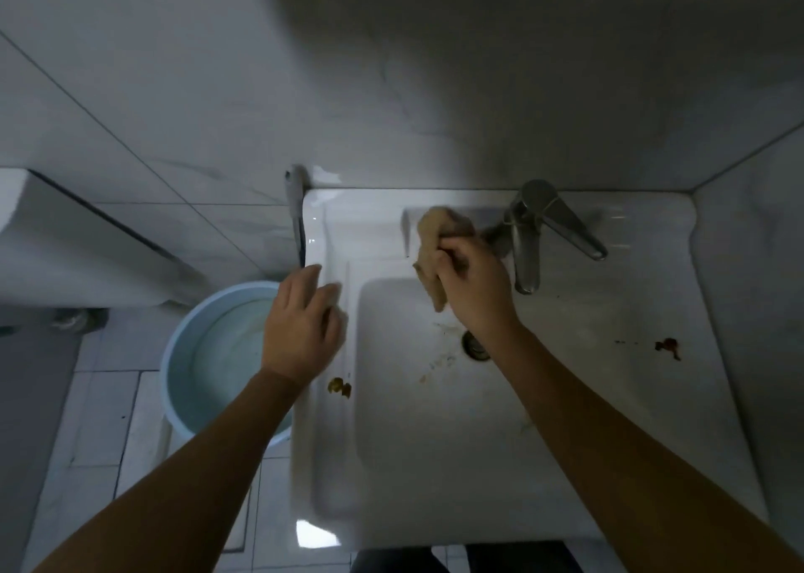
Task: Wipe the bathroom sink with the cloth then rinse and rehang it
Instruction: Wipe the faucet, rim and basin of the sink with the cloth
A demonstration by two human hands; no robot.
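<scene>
At the far left of a tiled bathroom floor, a pale blue bucket (217, 355) stands just beside a white sink (631, 311), with a chrome fitting (296, 211) mounted against the wall by the sink's back left corner. A person's left hand (300, 324) hangs over the sink's left rim, fingers relaxed and loosely spread, holding nothing; blur hides whether it touches the rim. An olive smear (340, 387) marks that rim nearer the person. Over the back edge of the basin, a tan cloth (435, 241) is bunched in the right hand (474, 285), whose fingers curl tightly round it, one end trailing down toward the basin. Specks of grime lie around the drain (474, 346), partly hidden beneath the right wrist. To the right stands a steel tap (535, 233), and a reddish-brown stain (668, 346) sits on the right rim.
</scene>
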